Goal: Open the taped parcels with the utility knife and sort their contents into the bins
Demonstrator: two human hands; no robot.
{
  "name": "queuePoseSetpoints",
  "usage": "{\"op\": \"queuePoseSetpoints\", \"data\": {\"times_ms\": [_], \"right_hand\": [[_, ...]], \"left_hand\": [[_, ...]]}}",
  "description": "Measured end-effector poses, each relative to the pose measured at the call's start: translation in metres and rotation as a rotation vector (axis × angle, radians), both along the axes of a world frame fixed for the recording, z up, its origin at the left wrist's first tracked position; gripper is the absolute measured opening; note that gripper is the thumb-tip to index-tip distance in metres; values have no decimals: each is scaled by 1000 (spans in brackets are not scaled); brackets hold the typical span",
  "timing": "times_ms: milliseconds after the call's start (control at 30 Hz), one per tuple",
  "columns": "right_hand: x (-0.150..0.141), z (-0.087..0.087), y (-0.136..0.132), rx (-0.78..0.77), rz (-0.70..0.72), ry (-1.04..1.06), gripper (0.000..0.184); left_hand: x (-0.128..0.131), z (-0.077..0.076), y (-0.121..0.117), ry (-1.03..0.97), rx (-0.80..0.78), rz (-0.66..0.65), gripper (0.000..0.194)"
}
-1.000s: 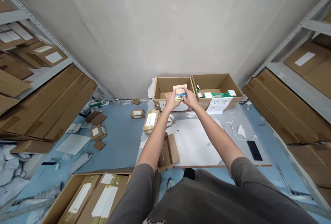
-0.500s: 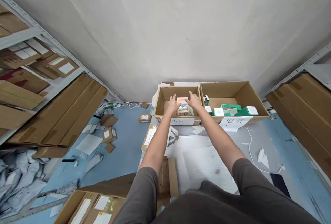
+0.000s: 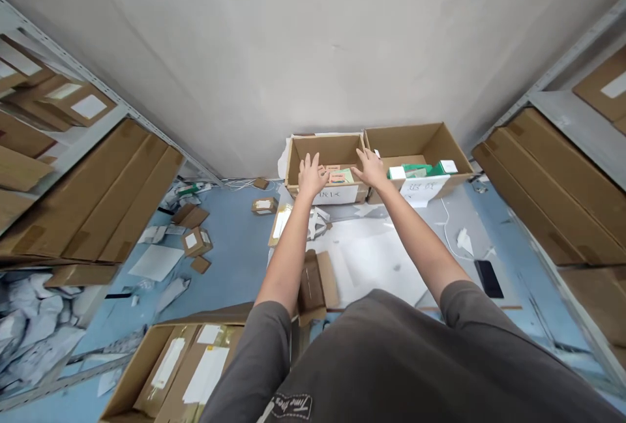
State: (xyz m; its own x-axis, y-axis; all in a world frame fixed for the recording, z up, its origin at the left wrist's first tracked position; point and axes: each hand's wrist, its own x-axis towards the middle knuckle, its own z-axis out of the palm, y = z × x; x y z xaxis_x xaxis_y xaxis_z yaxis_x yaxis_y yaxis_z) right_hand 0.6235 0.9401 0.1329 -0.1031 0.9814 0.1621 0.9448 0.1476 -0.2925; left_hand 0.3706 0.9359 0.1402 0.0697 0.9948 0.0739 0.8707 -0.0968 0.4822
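Left hand (image 3: pixel 313 178) and right hand (image 3: pixel 370 169), fingers spread, nothing gripped, small orange packs (image 3: pixel 337 177) between them, inside left open carton (image 3: pixel 332 147), worktop's (image 3: pixel 430 221) far edge, black smartphone (image 3: pixel 489 278), near right corner.

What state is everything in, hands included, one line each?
Left hand: open, nothing visibly held
Right hand: open, nothing visibly held
Left labelled carton: open, small packs inside
Right labelled carton: open, green-and-white boxes inside
Brown lower-centre box: open
Lower-left carton: open, taped boxes inside
Phone: lying flat, screen dark
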Motion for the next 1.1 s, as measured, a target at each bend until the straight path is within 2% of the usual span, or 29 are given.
{"op": "queuePoseSetpoints", "data": {"times_ms": [100, 200, 400, 533, 667, 800, 867, 967, 1033, 1100], "right_hand": [[9, -5, -58, 2, -24, -13, 79], [20, -20, -123, -41, -80, -49, 80], [48, -74, -247, -163, -192, -124, 73], [79, -123, -302, -295, -259, -161, 71], [118, -189, -323, -415, -294, -153, 67], [149, -266, -319, -546, -271, -146, 70], [159, -301, -315, -581, -229, -144, 73], [170, -339, -310, -591, -169, -130, 69], [174, -354, -309, -556, -153, -111, 60], [176, -360, -309, -510, -148, -91, 48]], "left_hand": [[5, -6, -47, -70, 36, -75, 87], [18, -27, -99, -129, 5, -132, 89], [52, -96, -198, -137, -190, -209, 88], [74, -147, -251, -57, -378, -229, 82], [105, -211, -280, 28, -525, -210, 79], [138, -284, -292, 86, -629, -160, 80], [150, -313, -295, 103, -625, -127, 81], [161, -338, -300, 119, -542, -71, 70], [165, -344, -303, 130, -478, -47, 60], [166, -344, -303, 146, -442, -45, 52]]}}
